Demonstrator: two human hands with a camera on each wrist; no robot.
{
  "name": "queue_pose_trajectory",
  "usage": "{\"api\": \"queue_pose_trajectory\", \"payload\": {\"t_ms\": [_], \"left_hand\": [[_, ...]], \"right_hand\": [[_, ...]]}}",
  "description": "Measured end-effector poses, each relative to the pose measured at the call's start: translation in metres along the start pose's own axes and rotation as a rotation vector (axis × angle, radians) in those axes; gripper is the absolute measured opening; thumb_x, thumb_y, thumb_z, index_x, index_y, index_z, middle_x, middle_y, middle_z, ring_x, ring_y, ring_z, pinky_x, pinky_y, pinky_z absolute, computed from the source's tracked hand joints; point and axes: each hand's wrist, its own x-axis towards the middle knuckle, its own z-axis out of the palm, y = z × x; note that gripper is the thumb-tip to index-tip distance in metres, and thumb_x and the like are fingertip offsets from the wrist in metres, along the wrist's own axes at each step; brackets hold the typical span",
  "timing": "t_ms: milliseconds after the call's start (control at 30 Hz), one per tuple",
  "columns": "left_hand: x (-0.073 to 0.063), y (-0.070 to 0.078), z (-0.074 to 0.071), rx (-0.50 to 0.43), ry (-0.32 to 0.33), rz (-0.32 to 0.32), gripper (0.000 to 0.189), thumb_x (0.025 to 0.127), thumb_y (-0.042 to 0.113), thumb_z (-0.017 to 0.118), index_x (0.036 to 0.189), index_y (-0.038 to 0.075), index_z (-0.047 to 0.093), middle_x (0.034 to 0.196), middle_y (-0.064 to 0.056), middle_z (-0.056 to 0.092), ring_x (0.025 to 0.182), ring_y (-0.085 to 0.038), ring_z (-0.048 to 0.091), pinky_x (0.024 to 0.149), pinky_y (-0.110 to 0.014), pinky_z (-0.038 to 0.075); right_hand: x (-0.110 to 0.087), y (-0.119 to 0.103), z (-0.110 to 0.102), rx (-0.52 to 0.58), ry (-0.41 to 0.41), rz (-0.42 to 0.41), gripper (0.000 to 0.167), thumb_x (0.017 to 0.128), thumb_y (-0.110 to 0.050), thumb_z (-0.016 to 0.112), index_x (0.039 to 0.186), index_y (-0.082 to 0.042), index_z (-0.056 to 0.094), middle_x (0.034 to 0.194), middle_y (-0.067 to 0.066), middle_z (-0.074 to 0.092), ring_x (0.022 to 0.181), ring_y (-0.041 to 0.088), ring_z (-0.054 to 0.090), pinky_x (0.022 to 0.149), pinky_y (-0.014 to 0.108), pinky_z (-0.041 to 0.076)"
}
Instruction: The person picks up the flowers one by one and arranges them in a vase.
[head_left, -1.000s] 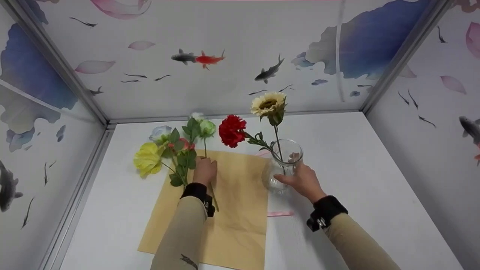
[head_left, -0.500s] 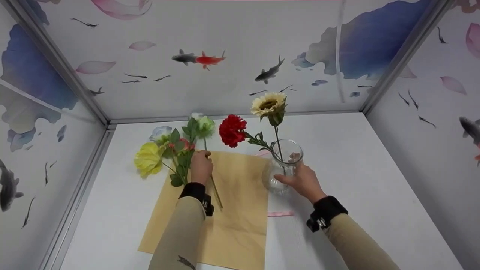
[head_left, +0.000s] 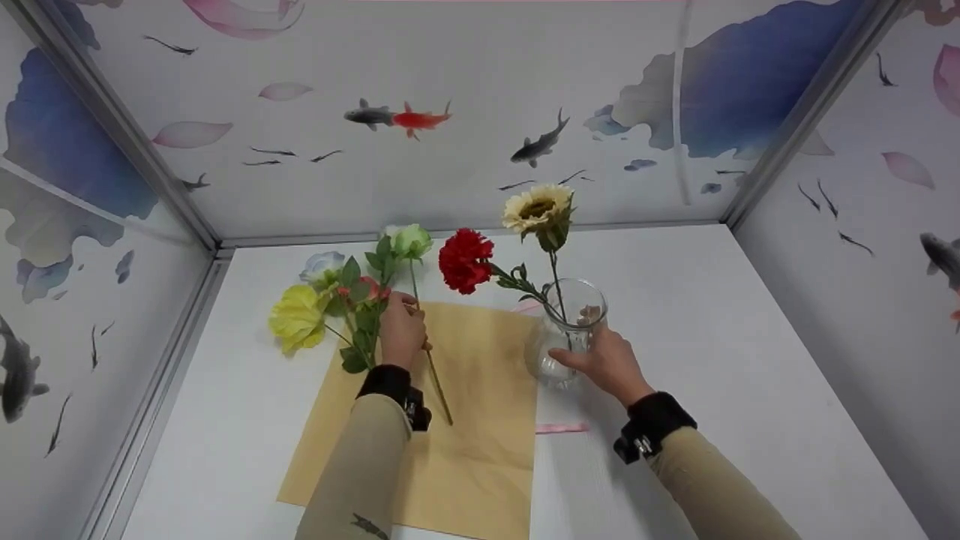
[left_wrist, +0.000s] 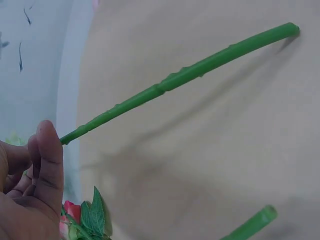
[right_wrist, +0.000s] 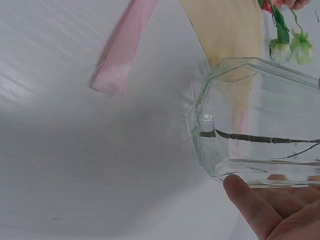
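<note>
Head view: the left hand (head_left: 403,326), over the upper part of a sheet of brown paper (head_left: 480,420), holds a green flower (head_left: 412,241) by its stem (head_left: 439,382). The bloom points toward the back wall (head_left: 285,45), and the lower end of the stem slants toward the person. Just beside this hand, on its left, are a yellow flower (head_left: 297,319), a pale blue flower (head_left: 322,266) and a small red bloom (head_left: 367,289) among leaves. The right hand (head_left: 609,364) is curled round the side of a clear glass vase (head_left: 551,367), located at the paper's right edge. A red flower (head_left: 466,261) leans left out of the vase; a cream flower (head_left: 537,210) rises more nearly straight. Part of a pink ribbon (head_left: 561,428) lies on the white tabletop (head_left: 735,337), nearer the person than the vase.

Left wrist view: the grip is together, pinching the green stem between thumb and fingers. The free end extends over the paper, a shadow beneath it. The end of another stem (left_wrist: 252,225) shows at lower right.

Right wrist view: the grip is clamped on the vase, with fingers along its wall. Dark stems (right_wrist: 260,138) are visible through the glass, one reaching near the base.
</note>
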Motion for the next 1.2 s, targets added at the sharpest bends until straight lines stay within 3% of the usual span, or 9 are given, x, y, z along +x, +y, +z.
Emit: {"api": "queue_pose_trajectory", "payload": {"t_ms": [233, 467, 567, 800, 1200], "left_hand": [[0.0, 0.003, -0.004, -0.057, -0.029, -0.066, 0.032, 0.107, 0.008, 0.05, 0.138, -0.001, 0.047, 0.111, -0.021, 0.057, 0.061, -0.018, 0.051, 0.061, -0.038, 0.058], [0.0, 0.004, -0.009, -0.094, -0.071, -0.071, 0.034, 0.106, 0.006, 0.052, 0.137, -0.005, 0.049, 0.107, -0.026, 0.058, 0.057, -0.017, 0.053, 0.059, -0.035, 0.059], [0.001, 0.003, -0.01, -0.112, -0.079, -0.067, 0.035, 0.104, 0.005, 0.053, 0.137, -0.006, 0.05, 0.099, -0.026, 0.06, 0.055, -0.015, 0.054, 0.057, -0.034, 0.06], [-0.004, 0.005, -0.011, -0.167, -0.104, -0.06, 0.034, 0.102, 0.003, 0.052, 0.135, -0.006, 0.05, 0.079, -0.013, 0.056, 0.054, -0.017, 0.056, 0.06, -0.036, 0.061], [-0.014, 0.018, -0.016, -0.273, -0.116, -0.033, 0.029, 0.1, 0.002, 0.051, 0.128, -0.004, 0.049, 0.091, -0.015, 0.052, 0.061, -0.018, 0.055, 0.061, -0.035, 0.062]], "right_hand": [[0.0, 0.0, 0.0, 0.006, 0.003, -0.015, 0.092, 0.08, -0.05, 0.084, 0.146, -0.002, 0.041, 0.124, 0.032, 0.066, 0.11, 0.044, 0.066, 0.088, 0.054, 0.053], [-0.001, -0.001, -0.001, 0.001, 0.005, -0.011, 0.09, 0.081, -0.05, 0.083, 0.144, 0.0, 0.043, 0.121, 0.032, 0.067, 0.106, 0.041, 0.067, 0.086, 0.052, 0.053], [-0.002, -0.001, 0.0, -0.01, 0.012, -0.018, 0.091, 0.081, -0.049, 0.083, 0.144, 0.001, 0.042, 0.118, 0.032, 0.067, 0.105, 0.042, 0.068, 0.084, 0.052, 0.053], [-0.001, 0.0, 0.0, -0.01, 0.017, -0.018, 0.091, 0.081, -0.049, 0.083, 0.144, 0.001, 0.041, 0.118, 0.033, 0.067, 0.106, 0.044, 0.067, 0.086, 0.053, 0.053], [0.0, 0.0, 0.0, 0.002, 0.007, -0.007, 0.094, 0.081, -0.051, 0.083, 0.146, 0.001, 0.039, 0.122, 0.033, 0.065, 0.109, 0.044, 0.067, 0.087, 0.053, 0.053]]}}
